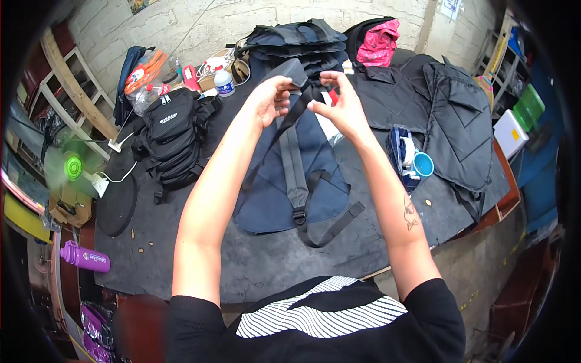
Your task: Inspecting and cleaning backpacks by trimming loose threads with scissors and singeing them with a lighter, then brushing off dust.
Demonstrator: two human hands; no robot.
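Over the far middle of the table, my left hand [273, 101] is closed around the lower edge of a dark grey padded shoulder strap [289, 71]. My right hand [344, 107] faces it, with thumb and forefinger curved about a black webbing strap [298, 110] at the padded strap's end. Fingers partly hide what lies between the hands. Below them, a navy fabric bag panel [257, 202] lies flat. A second grey strap [292, 160] runs down the panel to a black plastic buckle [299, 215], from which a loose webbing tail [339, 228] curls.
A black backpack [172, 127] and a water bottle [223, 81] stand left. Stacked navy bags [296, 42] sit at the back. Quilted black pieces [454, 121], a blue tape roll [422, 164] lie right. A purple bottle [86, 256] and a green fan [73, 168] are at the left edge.
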